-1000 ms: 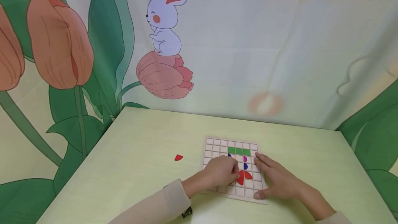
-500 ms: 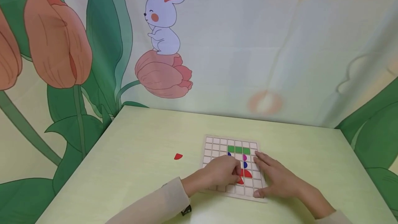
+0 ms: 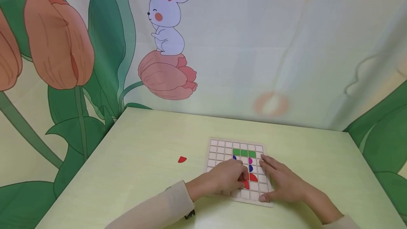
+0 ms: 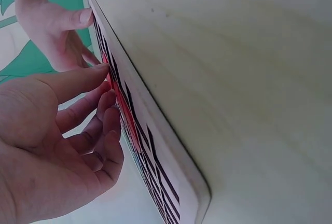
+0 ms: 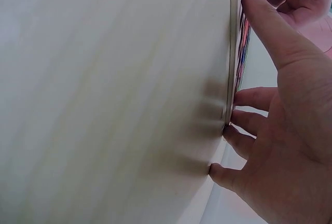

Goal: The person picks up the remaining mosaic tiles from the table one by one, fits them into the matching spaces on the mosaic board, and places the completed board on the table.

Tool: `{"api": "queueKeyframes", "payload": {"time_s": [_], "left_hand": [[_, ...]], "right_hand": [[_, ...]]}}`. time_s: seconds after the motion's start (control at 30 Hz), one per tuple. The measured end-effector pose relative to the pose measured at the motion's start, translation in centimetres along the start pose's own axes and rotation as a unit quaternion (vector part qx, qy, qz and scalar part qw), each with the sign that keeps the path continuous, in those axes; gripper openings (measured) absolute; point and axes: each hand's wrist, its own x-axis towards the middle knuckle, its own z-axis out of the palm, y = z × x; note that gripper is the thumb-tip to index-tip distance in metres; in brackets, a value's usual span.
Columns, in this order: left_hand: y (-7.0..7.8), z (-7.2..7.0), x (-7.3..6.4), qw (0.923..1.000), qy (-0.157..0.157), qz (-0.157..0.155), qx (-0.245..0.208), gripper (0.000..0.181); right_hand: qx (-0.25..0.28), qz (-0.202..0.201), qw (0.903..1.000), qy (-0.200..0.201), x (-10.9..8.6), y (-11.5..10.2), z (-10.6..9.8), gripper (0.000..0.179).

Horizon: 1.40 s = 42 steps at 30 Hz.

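Note:
A wooden grid board [image 3: 254,196] of pale squares lies on the table. My left hand [image 3: 226,175] is over its lower middle, pinching a red rounded piece [image 3: 246,185] between thumb and curled fingers against the squares. In the left wrist view, the thumb tip touches the red area on the board [image 4: 193,195]. Much of that piece is hidden by the fingers. Just right of it, a red quarter-circle [image 3: 253,177] lies in a square. My right hand [image 3: 286,183] rests along the board's right edge, fingers extended and spread, thumb near the lower corner.
Green squares [image 3: 243,153] form a row near the board's top. Below are a magenta half-circle [image 3: 250,160] and blue rounded pieces [image 3: 251,168]. One loose red piece [image 3: 182,159] lies left of the board on the pale table [image 3: 143,144]. A printed curtain [image 3: 229,45] hangs behind.
My left fingertips have shifted slightly right and now cover more of the red piece, of which less shows. The right hand keeps its place on the board's edge.

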Motion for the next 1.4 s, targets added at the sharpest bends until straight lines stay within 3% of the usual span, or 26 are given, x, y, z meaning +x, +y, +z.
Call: {"api": "queueKeyframes", "payload": {"time_s": [0.53, 0.7, 0.83, 1.07, 1.23, 1.4], "left_hand": [[-0.1, 0.2, 0.3, 0.9996, -0.005, 0.027, 0.003, 0.009], [-0.8, 0.2, 0.6, 0.9993, 0.003, 0.036, 0.0, 0.01], [-2.3, -0.6, -0.2, 0.9993, 0.015, 0.025, -0.025, 0.012], [-6.3, -3.8, -3.8, 0.9945, 0.039, -0.044, -0.087, 0.019], [-10.0, -5.8, -6.0, 0.9912, 0.074, -0.065, -0.088, 0.023], [-12.8, -6.7, -7.7, 0.9885, 0.092, -0.091, -0.077, 0.026]], "right_hand": [[0.0, 0.0, 1.0, 0.002, -0.2, 0.1, 0.0, 0.127], [0.002, 0.005, 1.0, 0.0, -0.1, 0.2, -0.1, 0.126], [0.004, 0.007, 1.0, 0.001, 0.0, 0.3, 0.2, 0.126], [0.009, 0.018, 0.9998, -0.002, 0.2, -0.1, 0.6, 0.126], [0.007, 0.02, 0.9998, -0.002, 0.2, -0.3, 0.4, 0.125], [0.011, 0.023, 0.9997, -0.001, 0.0, -0.2, 0.2, 0.125]]}}
